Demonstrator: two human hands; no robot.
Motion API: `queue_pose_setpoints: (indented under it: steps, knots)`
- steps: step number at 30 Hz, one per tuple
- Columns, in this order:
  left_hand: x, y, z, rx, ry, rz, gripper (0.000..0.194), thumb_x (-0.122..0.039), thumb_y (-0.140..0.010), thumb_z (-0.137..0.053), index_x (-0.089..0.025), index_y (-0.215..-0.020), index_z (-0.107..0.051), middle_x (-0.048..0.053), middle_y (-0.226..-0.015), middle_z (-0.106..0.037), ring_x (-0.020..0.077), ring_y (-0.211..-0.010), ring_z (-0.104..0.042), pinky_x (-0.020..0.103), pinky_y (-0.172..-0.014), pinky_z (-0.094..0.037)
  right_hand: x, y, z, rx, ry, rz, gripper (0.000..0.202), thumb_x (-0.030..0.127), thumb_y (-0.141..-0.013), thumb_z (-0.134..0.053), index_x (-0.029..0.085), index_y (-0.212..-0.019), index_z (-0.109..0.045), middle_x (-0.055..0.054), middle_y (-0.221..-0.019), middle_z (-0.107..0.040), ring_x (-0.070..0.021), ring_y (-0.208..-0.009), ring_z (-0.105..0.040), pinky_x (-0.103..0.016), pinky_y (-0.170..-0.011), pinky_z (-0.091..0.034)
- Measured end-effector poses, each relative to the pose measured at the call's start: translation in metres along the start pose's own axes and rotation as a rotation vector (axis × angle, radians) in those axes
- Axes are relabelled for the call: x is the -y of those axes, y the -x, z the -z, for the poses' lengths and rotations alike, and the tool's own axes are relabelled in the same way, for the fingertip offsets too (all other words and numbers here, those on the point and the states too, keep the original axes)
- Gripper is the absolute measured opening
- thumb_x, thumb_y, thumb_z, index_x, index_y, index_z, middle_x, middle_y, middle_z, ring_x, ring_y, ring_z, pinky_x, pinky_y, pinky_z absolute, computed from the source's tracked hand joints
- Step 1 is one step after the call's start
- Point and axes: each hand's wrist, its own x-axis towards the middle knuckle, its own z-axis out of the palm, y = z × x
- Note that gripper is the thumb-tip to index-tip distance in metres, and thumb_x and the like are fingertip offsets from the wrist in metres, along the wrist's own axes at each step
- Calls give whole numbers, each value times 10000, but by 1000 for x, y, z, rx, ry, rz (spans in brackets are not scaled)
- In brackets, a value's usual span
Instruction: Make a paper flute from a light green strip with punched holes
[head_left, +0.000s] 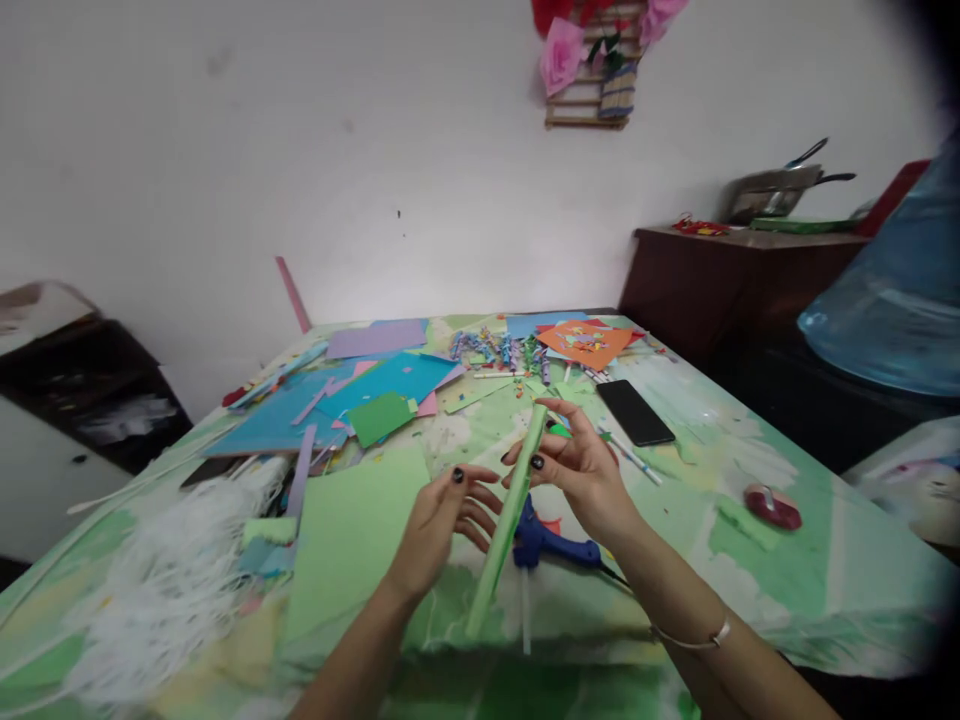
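Observation:
My right hand [589, 475] pinches a long, narrow piece of light green paper [508, 530] near its upper end, thumb in front and fingers around it. The paper looks folded or rolled and stands tilted, its lower end toward me. My left hand [442, 525] is just left of it, fingers apart; whether the fingertips touch the paper I cannot tell. Behind the paper lies a blue hot glue gun [559, 545] with a glue stick [526, 610] poking out toward me. A flat light green sheet [352, 540] is on the table left of my left hand.
White shredded strands [172, 590] heap at the left. Coloured sheets [397, 385] and curled paper pieces [510, 350] lie farther back. On the right are a black phone [636, 412] and a dark red object [772, 507]. A large blue water bottle [892, 300] stands beyond the right edge.

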Motion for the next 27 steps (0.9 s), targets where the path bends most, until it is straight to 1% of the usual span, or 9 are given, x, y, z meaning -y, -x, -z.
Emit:
queue_pose_setpoints:
  steps: [2, 3, 6, 10, 12, 15, 18, 20, 27]
  knots:
    - [5, 4, -15, 55, 52, -12, 450, -551, -860, -442, -133, -946, -585, 27, -588, -614, 126, -393, -563, 218, -368, -434, -4, 7, -19, 9, 8, -2, 492, 266, -715, -719, 268, -1077, -385, -12, -834, -709, -176, -729, -673, -277, -632, -513]
    - [8, 7, -21, 45, 70, -21, 414, -539, -862, -452, -145, -923, -564, -6, -531, -574, 102, -343, -512, 189, -326, -375, -7, 10, -26, -3, 27, 6, 447, 260, -724, -711, 262, -1052, -406, -12, -842, -707, -165, -731, -662, -266, -634, -505]
    - [15, 18, -31, -31, 109, -59, 391, -542, -877, -422, -171, -772, -491, -65, -441, -463, 71, -283, -425, 165, -293, -321, -12, 17, -37, -115, 173, 70, 311, 236, -716, -709, 227, -961, -518, -16, -856, -686, -132, -691, -613, -234, -606, -476]
    - [16, 28, -34, -35, 50, -113, 355, -526, -895, -393, -191, -815, -478, -65, -472, -477, 91, -312, -475, 179, -301, -331, -19, 29, -40, -277, 310, 104, 132, 257, -697, -719, 197, -792, -649, -9, -724, -623, -117, -588, -547, -237, -531, -459]
    - [15, 29, -34, -68, 24, -158, 341, -513, -903, -386, -194, -834, -486, -60, -471, -487, 100, -347, -496, 197, -346, -374, -24, 36, -41, -290, 290, 100, 108, 280, -718, -706, 206, -793, -685, -15, -712, -610, -120, -544, -543, -247, -474, -452]
    - [16, 28, -35, -132, 4, -228, 335, -484, -917, -378, -192, -811, -504, -43, -480, -509, 106, -417, -509, 217, -438, -409, -30, 45, -45, -278, 206, 121, 92, 272, -750, -683, 230, -828, -709, -27, -800, -635, -117, -517, -557, -252, -415, -440]
    - [18, 27, -37, -182, -36, -248, 328, -460, -921, -389, -190, -785, -515, -42, -484, -494, 97, -434, -470, 208, -433, -350, -33, 49, -48, -307, 223, 186, 62, 216, -752, -688, 244, -794, -724, -33, -853, -673, -164, -763, -629, -270, -622, -518]
    - [18, 28, -38, -206, -70, -256, 325, -452, -923, -391, -189, -780, -518, -49, -480, -471, 91, -432, -440, 202, -421, -319, -35, 49, -47, -319, 216, 211, 81, 190, -751, -691, 251, -789, -729, -27, -850, -691, -173, -874, -623, -286, -770, -508]
    - [14, 29, -43, -249, -249, -330, 346, -414, -936, -376, -177, -710, -487, -56, -478, -422, 78, -420, -393, 198, -424, -300, -44, 48, -45, -350, -46, 130, 76, 209, -728, -722, 217, -803, -724, -26, -879, -700, -164, -861, -631, -284, -815, -493]
